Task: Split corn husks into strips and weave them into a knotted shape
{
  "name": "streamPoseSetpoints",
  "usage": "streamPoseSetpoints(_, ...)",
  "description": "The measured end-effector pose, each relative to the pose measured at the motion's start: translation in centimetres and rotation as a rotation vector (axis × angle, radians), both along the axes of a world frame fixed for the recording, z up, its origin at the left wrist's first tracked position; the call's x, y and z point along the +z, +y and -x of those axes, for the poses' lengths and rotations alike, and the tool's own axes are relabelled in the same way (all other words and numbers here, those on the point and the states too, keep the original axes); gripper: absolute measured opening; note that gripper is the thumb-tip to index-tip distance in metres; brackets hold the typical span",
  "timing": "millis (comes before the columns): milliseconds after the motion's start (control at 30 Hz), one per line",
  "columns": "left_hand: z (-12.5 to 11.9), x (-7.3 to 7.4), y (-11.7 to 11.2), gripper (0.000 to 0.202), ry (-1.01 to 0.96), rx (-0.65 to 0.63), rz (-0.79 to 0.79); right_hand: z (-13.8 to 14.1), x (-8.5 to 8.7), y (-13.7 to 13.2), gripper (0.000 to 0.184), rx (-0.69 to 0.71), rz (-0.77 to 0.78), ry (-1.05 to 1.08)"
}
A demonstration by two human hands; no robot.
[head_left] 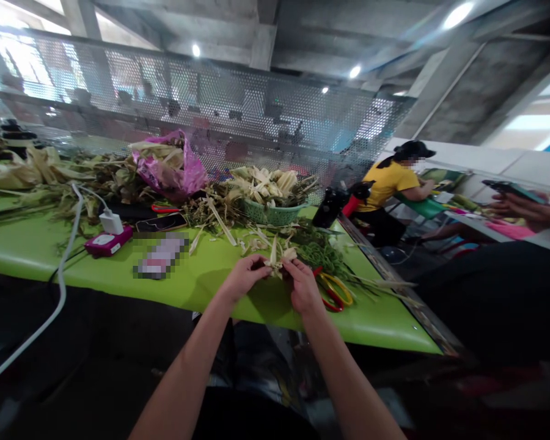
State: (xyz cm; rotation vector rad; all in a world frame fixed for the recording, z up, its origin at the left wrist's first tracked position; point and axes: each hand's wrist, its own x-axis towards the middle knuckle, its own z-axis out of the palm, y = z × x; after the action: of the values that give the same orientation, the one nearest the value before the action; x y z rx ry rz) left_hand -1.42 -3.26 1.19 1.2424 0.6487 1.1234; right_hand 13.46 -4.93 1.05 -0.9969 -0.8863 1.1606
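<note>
Between my two hands is a small pale flower-like piece (275,264), which looks made of dried husk strips. My left hand (247,274) pinches its left side with thumb and fingers. On the other side my right hand (301,282) grips it, fingers closed. The piece is held just above the green tabletop (197,287). Close to my right hand lie scissors (333,292) with red and yellow handles. Thin green stems (321,255) are heaped behind them. Pale scraps (252,243) are scattered beyond my fingers.
A green basket (275,214) of dried husks stands behind my hands, near a pink plastic bag (172,168). Phones (162,255), a magenta power adapter (109,241) and a white cable (63,275) lie left. A dark bottle (327,208) stands right. A person in yellow (387,183) sits beyond.
</note>
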Motion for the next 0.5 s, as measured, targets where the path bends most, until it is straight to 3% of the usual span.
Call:
streamPoseSetpoints(100,0.14,-0.09,0.15,0.032,-0.121,0.098,0.107,0.03,0.09,0.14,0.029,-0.069,-0.04,-0.029)
streamPoseSetpoints(167,0.2,-0.07,0.23,0.037,-0.168,0.092,0.144,0.09,0.26,0.2,0.03,-0.093,-0.058,-0.003)
streamPoseSetpoints(333,-0.17,0.27,0.13,0.041,-0.122,0.021,0.087,0.34,0.56,-0.04,0.027,-0.082,-0.088,0.033)
streamPoseSetpoints(500,-0.19,0.16,0.17,0.036,-0.143,0.121,0.134,0.51,0.31,-0.32,0.026,-0.059,-0.091,-0.002)
